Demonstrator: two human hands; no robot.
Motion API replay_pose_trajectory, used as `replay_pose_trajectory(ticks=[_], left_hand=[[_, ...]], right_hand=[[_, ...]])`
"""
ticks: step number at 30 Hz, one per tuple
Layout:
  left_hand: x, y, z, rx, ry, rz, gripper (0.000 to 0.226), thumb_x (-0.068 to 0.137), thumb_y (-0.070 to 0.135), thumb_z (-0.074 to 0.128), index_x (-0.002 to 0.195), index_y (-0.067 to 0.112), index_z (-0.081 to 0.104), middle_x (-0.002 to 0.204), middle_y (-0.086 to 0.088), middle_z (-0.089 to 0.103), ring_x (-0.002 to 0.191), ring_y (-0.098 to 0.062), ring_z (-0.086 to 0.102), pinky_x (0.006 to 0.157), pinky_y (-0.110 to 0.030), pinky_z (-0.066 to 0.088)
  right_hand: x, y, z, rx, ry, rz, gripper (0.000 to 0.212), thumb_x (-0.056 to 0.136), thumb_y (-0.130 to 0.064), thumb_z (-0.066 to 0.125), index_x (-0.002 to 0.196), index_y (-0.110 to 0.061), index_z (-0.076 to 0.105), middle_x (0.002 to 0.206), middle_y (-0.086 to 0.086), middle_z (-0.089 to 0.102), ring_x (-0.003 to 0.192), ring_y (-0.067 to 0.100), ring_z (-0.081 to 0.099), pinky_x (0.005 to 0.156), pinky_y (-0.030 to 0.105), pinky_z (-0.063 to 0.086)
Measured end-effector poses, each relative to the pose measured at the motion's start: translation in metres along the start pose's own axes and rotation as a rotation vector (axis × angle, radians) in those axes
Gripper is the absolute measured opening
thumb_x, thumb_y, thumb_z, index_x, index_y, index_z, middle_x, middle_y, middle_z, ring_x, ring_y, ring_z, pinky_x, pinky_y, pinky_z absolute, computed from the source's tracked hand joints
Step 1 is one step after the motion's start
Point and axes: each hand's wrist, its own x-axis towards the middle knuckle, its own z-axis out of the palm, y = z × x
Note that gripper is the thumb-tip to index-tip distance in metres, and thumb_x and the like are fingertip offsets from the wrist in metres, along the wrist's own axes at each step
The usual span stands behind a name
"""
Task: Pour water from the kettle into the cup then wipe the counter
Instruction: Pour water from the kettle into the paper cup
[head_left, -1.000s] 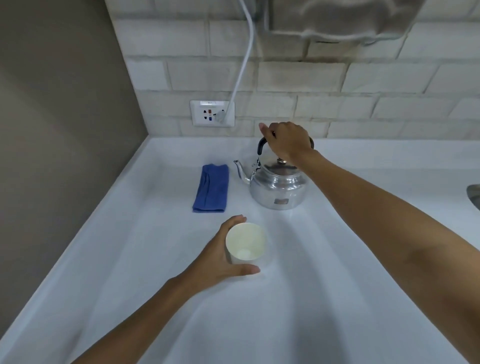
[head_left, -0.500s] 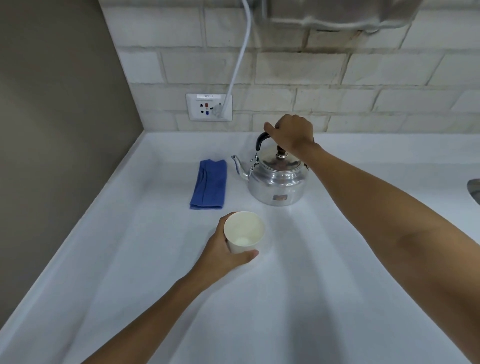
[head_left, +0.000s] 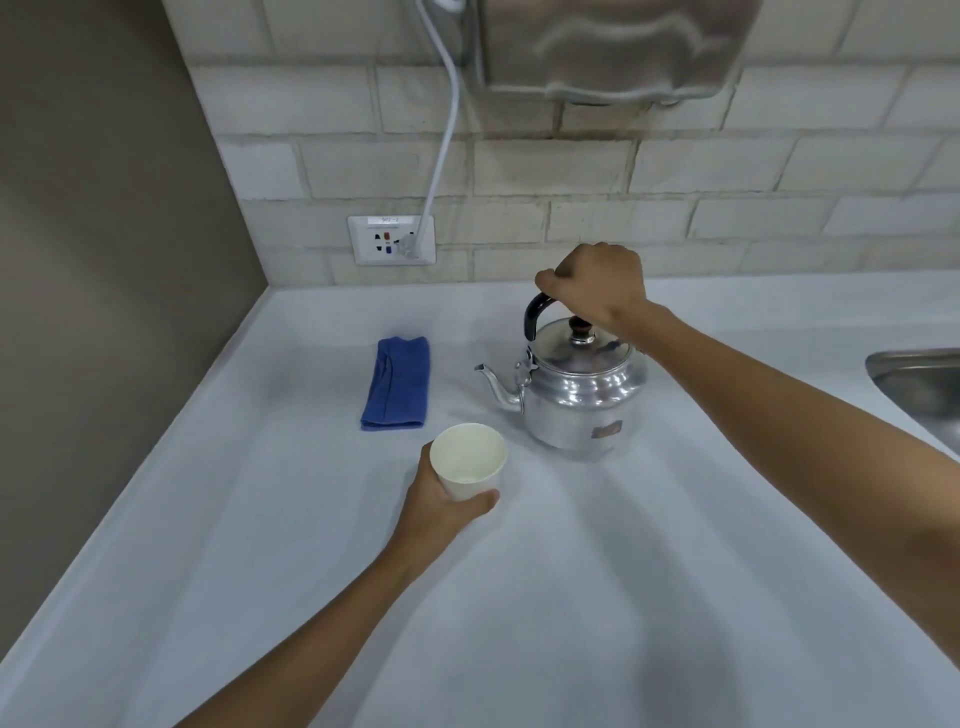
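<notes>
A shiny metal kettle (head_left: 582, 400) stands on the white counter (head_left: 571, 597), its spout pointing left toward the cup. My right hand (head_left: 597, 286) is closed around its black handle, above the lid. A white paper cup (head_left: 467, 460) stands in front and to the left of the kettle, with my left hand (head_left: 434, 504) wrapped around its near side. The cup looks empty. A folded blue cloth (head_left: 397, 383) lies flat on the counter to the left of the kettle, untouched.
A brown wall borders the counter on the left. The brick back wall carries a socket (head_left: 390, 240) with a white cable plugged in and a metal dispenser (head_left: 613, 47) above. A steel sink rim (head_left: 919, 384) shows at the right edge.
My right hand has lifted the handle upright. The cup in my left hand has moved a little farther from me, closer to the kettle and cloth. The view has shifted.
</notes>
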Motion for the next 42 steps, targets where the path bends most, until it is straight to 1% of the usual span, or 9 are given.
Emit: replay_pose_trajectory(ticks=[5, 13, 18, 20, 23, 27, 33, 40, 42], left_hand=[[0.0, 0.001, 0.006, -0.036, 0.017, -0.001, 0.07, 0.063, 0.007, 0.081, 0.115, 0.027, 0.039, 0.106, 0.008, 0.055, 0.102, -0.015, 0.053, 0.082, -0.024, 0.04], [-0.002, 0.006, 0.01, -0.031, 0.029, 0.004, 0.075, 0.063, 0.009, 0.081, 0.123, 0.021, 0.038, 0.112, 0.003, 0.053, 0.103, -0.016, 0.051, 0.082, -0.025, 0.04], [-0.004, 0.011, 0.011, -0.044, 0.021, -0.004, 0.078, 0.063, 0.008, 0.081, 0.126, 0.019, 0.036, 0.117, 0.0, 0.052, 0.107, -0.019, 0.05, 0.089, -0.032, 0.045], [-0.005, 0.013, 0.012, -0.041, 0.029, -0.003, 0.078, 0.064, 0.008, 0.081, 0.127, 0.018, 0.036, 0.117, -0.001, 0.052, 0.107, -0.019, 0.049, 0.09, -0.033, 0.045], [-0.005, 0.014, 0.013, -0.04, 0.029, 0.001, 0.077, 0.064, 0.008, 0.08, 0.126, 0.018, 0.036, 0.118, -0.001, 0.051, 0.108, -0.019, 0.049, 0.088, -0.03, 0.045], [-0.005, 0.013, 0.013, -0.044, 0.029, 0.004, 0.077, 0.064, 0.009, 0.08, 0.126, 0.018, 0.036, 0.12, -0.002, 0.051, 0.11, -0.02, 0.048, 0.088, -0.029, 0.044], [-0.005, 0.013, 0.014, -0.05, 0.042, 0.005, 0.074, 0.063, 0.007, 0.08, 0.123, 0.019, 0.038, 0.114, 0.001, 0.052, 0.105, -0.017, 0.049, 0.083, -0.026, 0.042], [-0.005, 0.011, 0.014, -0.052, 0.045, -0.001, 0.074, 0.064, 0.008, 0.08, 0.123, 0.019, 0.038, 0.113, 0.003, 0.052, 0.103, -0.016, 0.05, 0.079, -0.026, 0.044], [-0.005, 0.01, 0.013, -0.047, 0.048, 0.0, 0.074, 0.063, 0.009, 0.081, 0.123, 0.019, 0.038, 0.113, 0.003, 0.051, 0.102, -0.016, 0.05, 0.076, -0.02, 0.045]], right_hand=[[-0.02, 0.001, -0.022, -0.1, 0.028, -0.108, 0.042, 0.072, -0.031, 0.045, 0.04, -0.015, 0.023, 0.037, 0.0, 0.02, 0.041, 0.019, 0.022, 0.044, 0.026, 0.019], [-0.036, -0.011, -0.043, -0.236, 0.06, -0.238, 0.042, 0.075, -0.025, 0.05, 0.044, -0.013, 0.023, 0.039, 0.002, 0.017, 0.047, 0.024, 0.026, 0.045, 0.025, 0.015], [-0.043, -0.028, -0.047, -0.289, 0.066, -0.338, 0.033, 0.07, -0.032, 0.036, 0.045, -0.012, 0.026, 0.039, 0.002, 0.015, 0.049, 0.023, 0.023, 0.045, 0.025, 0.012], [-0.045, -0.033, -0.047, -0.312, 0.07, -0.369, 0.035, 0.071, -0.03, 0.038, 0.044, -0.014, 0.024, 0.039, 0.002, 0.014, 0.048, 0.023, 0.022, 0.045, 0.023, 0.011], [-0.047, -0.038, -0.046, -0.338, 0.077, -0.394, 0.037, 0.074, -0.027, 0.042, 0.044, -0.013, 0.025, 0.038, 0.003, 0.014, 0.048, 0.022, 0.022, 0.046, 0.022, 0.01], [-0.048, -0.047, -0.047, -0.355, 0.089, -0.426, 0.031, 0.07, -0.027, 0.037, 0.045, -0.011, 0.028, 0.037, 0.001, 0.012, 0.047, 0.022, 0.019, 0.046, 0.021, 0.01], [-0.047, -0.055, -0.05, -0.366, 0.091, -0.488, 0.031, 0.068, -0.023, 0.04, 0.043, -0.012, 0.026, 0.037, -0.002, 0.01, 0.044, 0.02, 0.017, 0.047, 0.02, 0.01], [-0.047, -0.063, -0.054, -0.407, 0.071, -0.524, 0.037, 0.07, -0.018, 0.05, 0.042, -0.01, 0.027, 0.037, -0.002, 0.009, 0.04, 0.016, 0.008, 0.047, 0.019, 0.009], [-0.048, -0.066, -0.055, -0.409, 0.076, -0.537, 0.035, 0.069, -0.019, 0.049, 0.042, -0.01, 0.027, 0.038, -0.002, 0.008, 0.04, 0.018, 0.01, 0.047, 0.017, 0.009]])
